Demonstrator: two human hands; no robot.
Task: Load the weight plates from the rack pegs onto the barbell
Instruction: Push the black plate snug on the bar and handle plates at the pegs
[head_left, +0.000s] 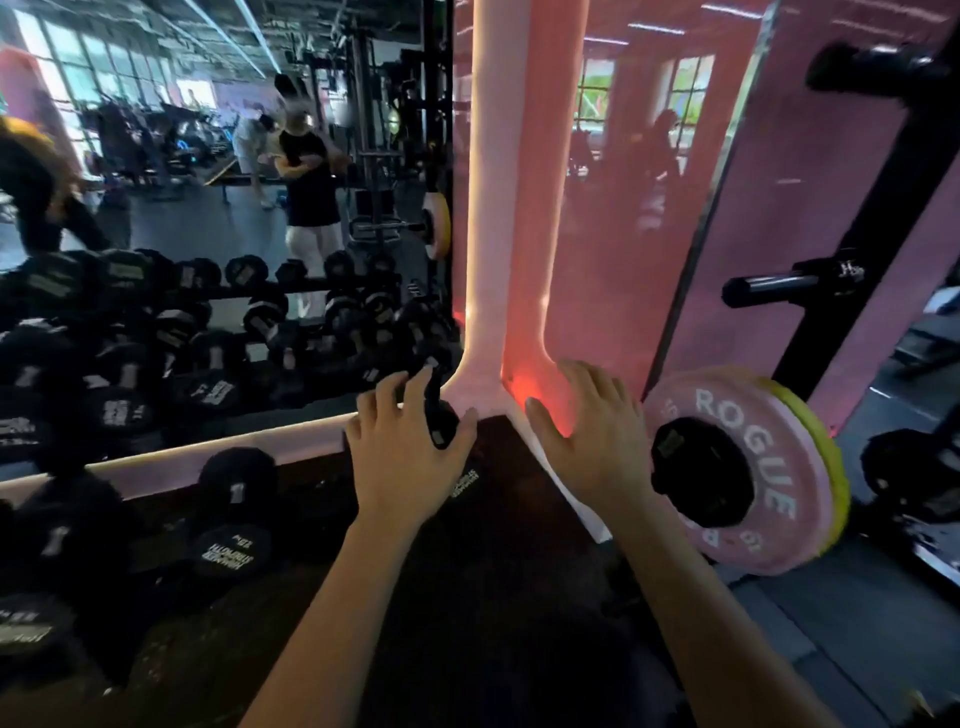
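Observation:
A pink ROGUE weight plate (763, 467) hangs low on the black rack upright (857, 249) at the right, with a yellow plate (826, 457) behind it and a black hub in its middle. Both my arms reach forward. My right hand (592, 441) hovers with spread fingers just left of the pink plate, apart from it. Further left, my left hand (405, 447) is held out with relaxed, spread fingers over dark dumbbells, holding nothing. An empty black peg (769, 288) sticks out of the upright higher up. No barbell is plainly in view.
A dumbbell rack (228, 509) with several black dumbbells fills the left and lower left, doubled by a wall mirror (223, 182). A pink pillar (514, 208) stands straight ahead. People are reflected in the mirror. More black plates (914, 467) sit at the far right.

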